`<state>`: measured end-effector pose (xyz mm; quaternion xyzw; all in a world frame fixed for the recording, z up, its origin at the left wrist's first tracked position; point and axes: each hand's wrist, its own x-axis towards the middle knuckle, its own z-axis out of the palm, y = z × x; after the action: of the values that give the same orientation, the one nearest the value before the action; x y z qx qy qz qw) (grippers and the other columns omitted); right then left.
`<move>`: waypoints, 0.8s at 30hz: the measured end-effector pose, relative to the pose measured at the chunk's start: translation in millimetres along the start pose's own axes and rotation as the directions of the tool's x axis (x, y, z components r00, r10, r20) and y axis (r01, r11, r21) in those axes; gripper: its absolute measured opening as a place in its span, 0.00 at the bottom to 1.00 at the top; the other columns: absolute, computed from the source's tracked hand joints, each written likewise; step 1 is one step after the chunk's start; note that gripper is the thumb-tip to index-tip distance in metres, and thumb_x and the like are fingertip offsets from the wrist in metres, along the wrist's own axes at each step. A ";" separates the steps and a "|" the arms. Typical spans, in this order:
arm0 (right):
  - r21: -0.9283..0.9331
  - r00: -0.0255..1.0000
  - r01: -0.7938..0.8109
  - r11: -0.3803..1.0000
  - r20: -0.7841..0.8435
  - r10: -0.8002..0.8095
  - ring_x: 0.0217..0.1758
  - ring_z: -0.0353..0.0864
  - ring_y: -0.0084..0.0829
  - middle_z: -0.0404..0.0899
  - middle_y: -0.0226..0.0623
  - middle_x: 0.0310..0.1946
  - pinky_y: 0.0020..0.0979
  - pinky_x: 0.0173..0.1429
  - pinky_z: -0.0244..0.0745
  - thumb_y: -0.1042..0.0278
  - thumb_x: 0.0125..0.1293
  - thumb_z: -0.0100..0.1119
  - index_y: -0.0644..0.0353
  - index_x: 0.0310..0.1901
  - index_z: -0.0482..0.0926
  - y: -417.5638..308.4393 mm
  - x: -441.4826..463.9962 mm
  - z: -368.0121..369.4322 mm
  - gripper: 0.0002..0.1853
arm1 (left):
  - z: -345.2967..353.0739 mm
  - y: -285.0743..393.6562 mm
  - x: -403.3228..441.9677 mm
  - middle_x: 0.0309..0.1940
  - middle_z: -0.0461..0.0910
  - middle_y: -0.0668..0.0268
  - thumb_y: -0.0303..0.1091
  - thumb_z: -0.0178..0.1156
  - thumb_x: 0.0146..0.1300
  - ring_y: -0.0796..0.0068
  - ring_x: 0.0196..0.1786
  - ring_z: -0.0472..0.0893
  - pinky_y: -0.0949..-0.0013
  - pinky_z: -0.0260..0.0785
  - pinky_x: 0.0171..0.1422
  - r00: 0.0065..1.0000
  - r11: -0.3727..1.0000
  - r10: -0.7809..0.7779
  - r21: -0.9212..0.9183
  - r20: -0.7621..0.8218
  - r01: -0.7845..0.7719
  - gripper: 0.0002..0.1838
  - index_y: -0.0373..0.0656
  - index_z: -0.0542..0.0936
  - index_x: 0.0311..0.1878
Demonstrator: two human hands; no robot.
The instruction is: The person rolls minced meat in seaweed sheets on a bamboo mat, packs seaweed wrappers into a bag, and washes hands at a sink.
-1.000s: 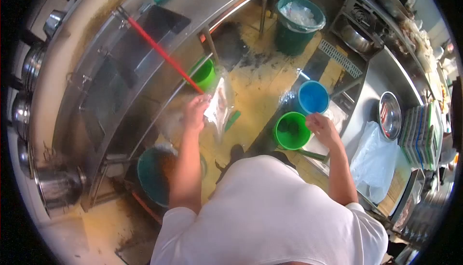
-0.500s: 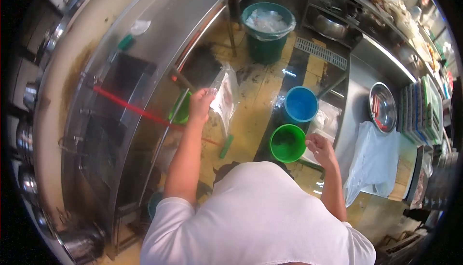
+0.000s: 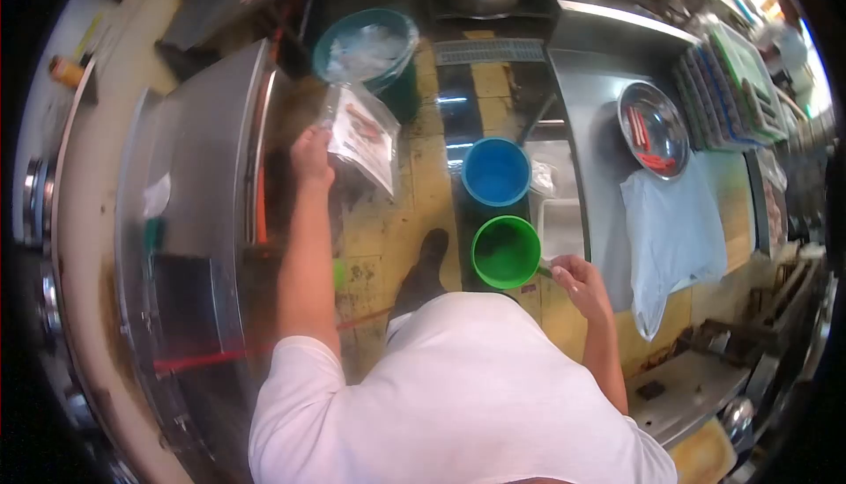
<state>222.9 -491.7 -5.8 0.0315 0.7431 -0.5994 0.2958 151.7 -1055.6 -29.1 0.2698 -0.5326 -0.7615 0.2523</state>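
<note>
My left hand (image 3: 313,156) is closed on the edge of a clear plastic bag (image 3: 366,136) with white and reddish-brown patches, raised in front of the green bin. Whether those patches are contents or print, I cannot tell. My right hand (image 3: 577,283) is pinched at the side of a round green plastic dipper (image 3: 507,252). A short handle appears to run from its rim to my fingers, and its inside looks dark. Just beyond the dipper stands a blue bucket (image 3: 496,172) on the floor.
A dark green bin (image 3: 401,88) lined with plastic stands ahead. On the right steel counter (image 3: 582,70) are a steel bowl (image 3: 665,136) with red and white sticks, stacked trays (image 3: 714,92) and a pale blue plastic bag (image 3: 674,229). A steel sink unit (image 3: 203,149) runs along the left.
My view has turned to the right and moved forward. The plastic bag has risen towards the bin and shows its broad side. The dipper stays beside my right hand.
</note>
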 end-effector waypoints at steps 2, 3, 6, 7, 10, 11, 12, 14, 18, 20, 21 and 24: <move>0.076 0.999 -0.022 0.997 -0.048 0.026 0.34 0.70 0.16 0.76 0.24 0.30 0.21 0.39 0.64 0.67 0.73 0.63 0.68 0.48 0.80 7.1 -6.5 6.5 0.11 | 22.4 6.0 47.5 0.36 0.83 0.64 0.20 0.58 0.60 0.72 0.38 0.83 0.68 0.78 0.42 0.999 0.999 0.031 -0.040 -0.038 -0.033 0.06 0.37 0.80 0.40; 0.031 0.993 -0.046 0.998 -0.109 0.049 0.34 0.69 0.16 0.76 0.24 0.30 0.21 0.39 0.64 0.68 0.73 0.62 0.68 0.48 0.80 5.4 -8.5 11.4 0.11 | 27.7 9.4 74.8 0.36 0.83 0.65 0.20 0.59 0.59 0.72 0.38 0.83 0.68 0.79 0.41 0.998 0.998 0.035 -0.044 -0.049 -0.038 0.06 0.38 0.80 0.40; -0.012 0.967 -0.122 0.992 -0.228 0.116 0.34 0.71 0.17 0.77 0.25 0.31 0.22 0.39 0.66 0.69 0.73 0.62 0.68 0.49 0.80 6.6 -14.2 24.4 0.11 | 41.1 15.8 160.8 0.40 0.83 0.62 0.25 0.62 0.63 0.69 0.41 0.83 0.64 0.78 0.47 0.997 0.993 0.074 -0.085 -0.033 -0.076 0.09 0.36 0.82 0.45; -0.013 0.957 -0.149 0.989 -0.253 0.141 0.35 0.72 0.17 0.78 0.26 0.32 0.24 0.39 0.68 0.69 0.73 0.61 0.68 0.49 0.79 7.0 -15.9 30.1 0.10 | 46.4 21.4 186.3 0.40 0.83 0.61 0.26 0.62 0.64 0.68 0.41 0.83 0.63 0.79 0.46 0.996 0.987 0.081 -0.140 -0.032 -0.085 0.08 0.37 0.82 0.45; -0.008 0.935 -0.211 0.978 -0.293 0.199 0.36 0.74 0.19 0.79 0.29 0.33 0.25 0.40 0.70 0.69 0.73 0.61 0.68 0.50 0.80 2.8 -20.4 48.5 0.11 | 66.3 40.1 245.6 0.41 0.83 0.59 0.30 0.66 0.64 0.64 0.42 0.84 0.61 0.79 0.45 0.981 0.990 0.070 -0.108 -0.180 -0.090 0.10 0.37 0.83 0.47; 0.008 0.922 -0.239 0.971 -0.311 0.230 0.36 0.74 0.19 0.79 0.29 0.33 0.25 0.40 0.70 0.69 0.73 0.61 0.68 0.50 0.80 -3.2 -22.6 56.2 0.11 | 75.3 47.1 252.2 0.41 0.83 0.58 0.31 0.67 0.64 0.63 0.42 0.84 0.62 0.79 0.45 0.965 0.996 0.021 -0.081 -0.262 -0.044 0.11 0.36 0.83 0.47; -0.020 0.909 -0.266 0.964 -0.339 0.244 0.36 0.75 0.20 0.80 0.29 0.33 0.26 0.40 0.71 0.68 0.73 0.62 0.68 0.50 0.80 -13.4 -22.5 64.2 0.12 | 65.6 33.1 280.1 0.42 0.84 0.57 0.33 0.69 0.65 0.63 0.42 0.84 0.63 0.80 0.44 0.972 0.997 -0.012 -0.080 -0.235 -0.007 0.13 0.36 0.83 0.48; -0.017 0.885 -0.301 0.954 -0.379 0.272 0.37 0.76 0.22 0.81 0.31 0.34 0.27 0.42 0.72 0.65 0.72 0.62 0.69 0.51 0.80 -16.5 -23.5 77.1 0.14 | 56.7 13.8 297.1 0.41 0.83 0.56 0.42 0.70 0.67 0.66 0.39 0.83 0.67 0.79 0.38 0.964 0.991 -0.130 0.003 -0.230 0.134 0.18 0.35 0.81 0.49; 0.037 0.871 -0.311 0.950 -0.388 0.300 0.34 0.72 0.18 0.79 0.28 0.34 0.23 0.39 0.67 0.65 0.72 0.63 0.69 0.52 0.80 -9.1 -27.8 84.7 0.15 | 5.0 -88.8 302.7 0.31 0.81 0.61 0.47 0.67 0.70 0.68 0.32 0.82 0.67 0.78 0.33 0.913 0.902 -0.407 0.140 -0.031 0.407 0.17 0.41 0.80 0.41; 0.079 0.874 -0.306 0.949 -0.372 0.313 0.35 0.73 0.19 0.79 0.28 0.34 0.23 0.39 0.67 0.65 0.72 0.63 0.69 0.52 0.79 -5.2 -30.3 86.0 0.15 | 5.7 -115.9 241.0 0.25 0.78 0.67 0.48 0.64 0.72 0.70 0.26 0.80 0.66 0.77 0.31 0.830 0.850 -0.526 0.073 0.184 0.522 0.16 0.46 0.78 0.37; 0.066 0.882 -0.305 0.950 -0.358 0.307 0.35 0.73 0.19 0.79 0.28 0.34 0.23 0.39 0.67 0.65 0.72 0.63 0.69 0.52 0.79 -5.7 -29.1 86.9 0.15 | 6.6 -127.9 213.4 0.25 0.80 0.67 0.47 0.64 0.72 0.72 0.27 0.81 0.68 0.77 0.30 0.782 0.804 -0.587 0.042 0.209 0.593 0.14 0.48 0.78 0.36; 0.078 0.904 -0.269 0.960 -0.323 0.280 0.36 0.74 0.20 0.79 0.28 0.33 0.25 0.42 0.70 0.65 0.72 0.63 0.69 0.51 0.80 -9.9 -15.0 86.5 0.15 | 5.9 -147.6 130.8 0.26 0.80 0.68 0.44 0.64 0.72 0.74 0.27 0.81 0.70 0.75 0.30 0.722 0.747 -0.652 0.031 0.231 0.665 0.13 0.48 0.77 0.37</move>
<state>266.0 -568.5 0.8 0.2406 0.7607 -0.5497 0.2477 38.2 -1094.4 -185.8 0.3457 -0.4066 -0.8409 -0.0897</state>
